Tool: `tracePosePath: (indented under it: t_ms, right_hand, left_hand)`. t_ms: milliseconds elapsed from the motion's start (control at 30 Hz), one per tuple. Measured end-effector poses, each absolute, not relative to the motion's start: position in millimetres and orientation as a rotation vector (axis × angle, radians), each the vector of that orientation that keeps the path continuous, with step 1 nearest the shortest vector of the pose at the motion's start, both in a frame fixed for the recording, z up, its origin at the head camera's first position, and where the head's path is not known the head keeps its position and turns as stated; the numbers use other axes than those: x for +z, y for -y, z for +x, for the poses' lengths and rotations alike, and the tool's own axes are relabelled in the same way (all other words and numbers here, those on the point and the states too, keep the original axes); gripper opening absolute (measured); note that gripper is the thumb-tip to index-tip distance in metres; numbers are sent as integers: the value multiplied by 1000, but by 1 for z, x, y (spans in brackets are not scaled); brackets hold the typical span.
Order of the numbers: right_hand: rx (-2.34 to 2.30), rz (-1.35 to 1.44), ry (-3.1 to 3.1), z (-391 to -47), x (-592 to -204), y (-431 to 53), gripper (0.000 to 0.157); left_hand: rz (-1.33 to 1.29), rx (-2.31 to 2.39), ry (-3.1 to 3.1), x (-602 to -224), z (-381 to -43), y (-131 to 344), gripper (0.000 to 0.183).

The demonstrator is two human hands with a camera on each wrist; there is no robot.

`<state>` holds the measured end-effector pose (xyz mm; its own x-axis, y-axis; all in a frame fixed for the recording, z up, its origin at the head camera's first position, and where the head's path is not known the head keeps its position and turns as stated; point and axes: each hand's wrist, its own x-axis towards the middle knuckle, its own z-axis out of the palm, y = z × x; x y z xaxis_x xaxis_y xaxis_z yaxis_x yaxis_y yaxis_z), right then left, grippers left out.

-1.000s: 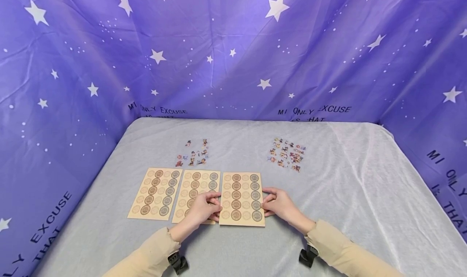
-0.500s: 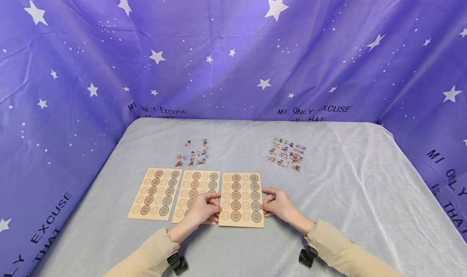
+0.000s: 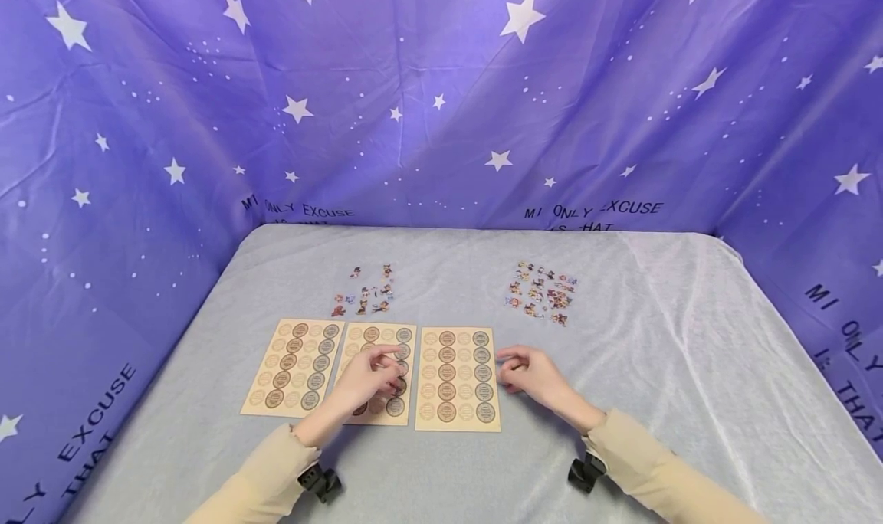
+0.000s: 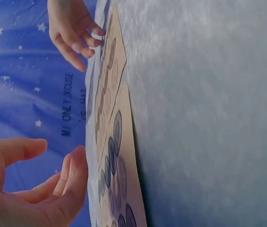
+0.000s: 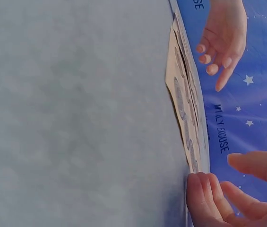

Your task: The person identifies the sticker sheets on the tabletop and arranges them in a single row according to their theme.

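Note:
Three tan sticker sheets printed with columns of round seals lie side by side: a left sheet (image 3: 293,367), a middle sheet (image 3: 354,336) and a right sheet (image 3: 457,378). Above the middle sheet hovers my left hand (image 3: 366,377), fingers loosely bent and holding nothing; it hides part of the seals. Beside the right sheet's right edge is my right hand (image 3: 538,377), its thumb and fingers apart with nothing between them. In the right wrist view the fingertips (image 5: 200,182) come close to the sheet's edge; whether they touch it I cannot tell.
Small colourful cartoon-figure stickers lie in two groups farther back, a left group (image 3: 366,298) and a right group (image 3: 541,290). A grey cloth covers the table (image 3: 655,340). Purple star-patterned curtains (image 3: 441,156) stand at the back and both sides.
Both hands have let go of the right sheet, which lies flat on the table. My left hand has moved left over the middle sheet; my right hand has drawn slightly away to the right.

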<state>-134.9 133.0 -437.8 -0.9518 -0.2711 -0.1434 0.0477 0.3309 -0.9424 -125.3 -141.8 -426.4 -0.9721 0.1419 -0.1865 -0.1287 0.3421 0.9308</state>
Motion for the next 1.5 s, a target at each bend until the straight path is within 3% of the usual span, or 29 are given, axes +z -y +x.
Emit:
tracePosePath:
  t_ms: [900, 1167, 1500]
  right_hand:
    - [-1544, -328, -2275, -178, -424, -88, 35]
    - [-1579, -357, -2213, -182, -398, -71, 36]
    - [-1526, -281, -2258, -208, -421, -55, 36]
  left_hand:
    - [-47, 1618, -2507, -422, -156, 194, 41]
    - [-47, 1639, -2517, -422, -164, 208, 39]
    - [-104, 1627, -2531, -419, -172, 224, 40]
